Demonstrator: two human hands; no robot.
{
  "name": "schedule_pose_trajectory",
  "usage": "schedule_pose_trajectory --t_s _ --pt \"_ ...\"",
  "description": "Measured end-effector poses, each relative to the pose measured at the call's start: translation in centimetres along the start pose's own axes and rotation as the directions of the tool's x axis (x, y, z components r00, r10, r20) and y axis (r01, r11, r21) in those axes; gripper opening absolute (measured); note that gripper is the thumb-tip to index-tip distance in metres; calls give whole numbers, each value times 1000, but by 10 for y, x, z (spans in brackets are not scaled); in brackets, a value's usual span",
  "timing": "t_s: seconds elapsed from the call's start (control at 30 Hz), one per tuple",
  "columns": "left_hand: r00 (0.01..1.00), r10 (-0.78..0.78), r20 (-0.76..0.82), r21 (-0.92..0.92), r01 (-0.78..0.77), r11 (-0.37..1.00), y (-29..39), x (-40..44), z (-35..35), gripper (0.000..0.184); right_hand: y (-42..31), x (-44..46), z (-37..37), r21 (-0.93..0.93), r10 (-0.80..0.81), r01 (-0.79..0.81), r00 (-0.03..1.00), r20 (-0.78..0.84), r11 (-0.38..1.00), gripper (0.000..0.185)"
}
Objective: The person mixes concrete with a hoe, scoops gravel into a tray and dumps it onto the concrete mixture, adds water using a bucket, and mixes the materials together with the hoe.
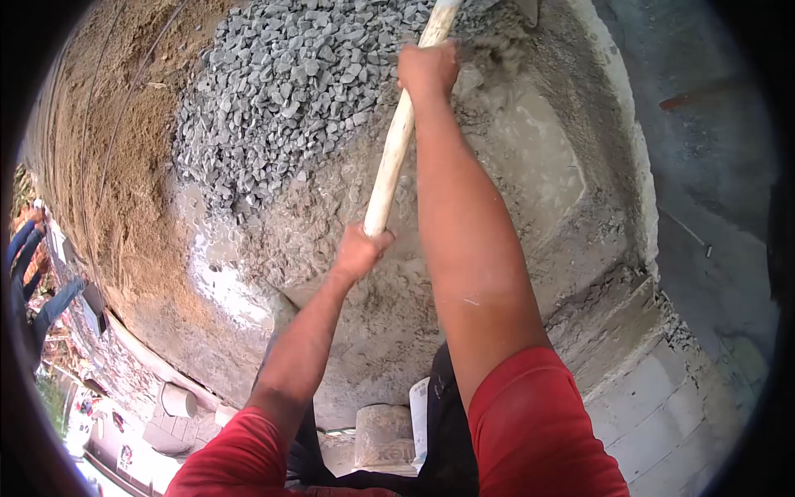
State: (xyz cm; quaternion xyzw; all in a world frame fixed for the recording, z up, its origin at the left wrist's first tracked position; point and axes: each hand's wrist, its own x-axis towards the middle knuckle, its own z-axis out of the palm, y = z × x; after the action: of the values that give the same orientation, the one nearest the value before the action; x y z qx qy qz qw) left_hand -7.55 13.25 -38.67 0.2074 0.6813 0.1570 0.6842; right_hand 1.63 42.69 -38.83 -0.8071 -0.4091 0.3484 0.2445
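Observation:
My left hand (358, 252) is closed round the lower end of a long pale wooden handle (389, 166). Higher up the same handle, my right hand (428, 68) grips it with the arm stretched out. The handle slants up and runs past the top edge of the view, so its working end is hidden. Beneath it lies wet grey concrete mix (323, 207), with a smoother puddled patch (538, 145) to the right of my right forearm. A heap of grey gravel (281, 91) borders the mix on the left of the handle.
Brown sand (124, 190) spreads along the left. Shiny water (224, 282) pools near the gravel. A dirty bucket (383, 435) stands close to my legs. A pale raised edge (642, 182) bounds the right side. Another person (37, 282) is at the far left.

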Motion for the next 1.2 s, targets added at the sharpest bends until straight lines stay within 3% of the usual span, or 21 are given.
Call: schedule_pose_trajectory --t_s 0.1,0.17,0.3,0.37,0.43,0.47,0.5,0.53,0.6,0.63,0.67,0.73,0.8,0.87,0.93,0.97,1.0,1.07,1.1,1.13,1.2 --pt "988 -148 -38 150 153 977 32 -71 20 31 5 -29 -49 72 201 -215 965 171 974 41" --pt "988 100 -119 414 -43 909 -8 -101 23 37 38 -54 -63 261 288 -343 930 229 902 31" --pt "980 -27 -198 512 127 849 -43 -160 53 42 102 -101 -107 442 364 -492 865 344 750 16" --pt "983 35 -178 614 84 785 -89 -188 75 40 131 -130 -134 419 387 -562 814 434 713 13" --pt "985 38 -167 540 59 840 -110 -205 82 38 138 -164 -151 506 422 -580 813 400 638 15" --pt "986 34 -162 500 52 865 -121 -202 79 37 127 -169 -158 561 408 -536 844 347 631 16" --pt "986 66 -155 591 39 806 -157 -180 65 33 111 -176 -166 607 401 -494 867 294 622 17" --pt "987 132 -86 633 -49 773 -143 -156 46 31 97 -184 -173 644 405 -457 882 240 613 18" --pt "971 235 47 674 -204 710 -89 -65 10 28 63 -164 -175 713 292 -261 953 81 651 19" --pt "901 409 146 672 -394 627 -65 -15 -7 28 44 -145 -171 739 258 -183 966 13 649 20" --pt "912 388 129 594 -385 707 -42 30 -23 28 37 -125 -158 758 228 -111 972 -51 643 21" --pt "908 393 148 630 -393 670 21 82 -41 32 43 -66 -114 787 143 37 977 -158 616 27" --pt "977 186 104 698 -205 686 -4 98 -54 33 89 -2 -54 706 294 -253 954 66 661 35" --pt "971 236 38 574 -215 790 -22 57 -42 35 50 -21 -38 451 299 -315 948 109 835 45" --pt "999 -43 -28 453 51 890 -13 8 -22 36 49 -23 -15 123 202 -211 976 84 970 49" --pt "990 -125 -63 414 139 900 -7 -19 -19 36 33 -39 -31 176 261 -294 947 187 940 50" --pt "995 -63 -83 442 93 892 -15 -41 -18 36 52 -36 -20 109 317 -342 927 199 933 49" --pt "994 14 -107 487 40 872 -19 -86 -23 35 59 -63 -45 328 365 -438 893 263 837 47" --pt "993 33 -110 506 28 862 -12 -108 -24 35 70 -77 -56 421 390 -478 877 282 771 41" --pt "996 -11 -85 525 54 849 -15 -127 -21 36 93 -85 -59 484 447 -532 847 289 695 15" --pt "996 -54 -68 564 83 821 -17 -175 -3 38 102 -112 -102 480 465 -587 810 358 653 16"
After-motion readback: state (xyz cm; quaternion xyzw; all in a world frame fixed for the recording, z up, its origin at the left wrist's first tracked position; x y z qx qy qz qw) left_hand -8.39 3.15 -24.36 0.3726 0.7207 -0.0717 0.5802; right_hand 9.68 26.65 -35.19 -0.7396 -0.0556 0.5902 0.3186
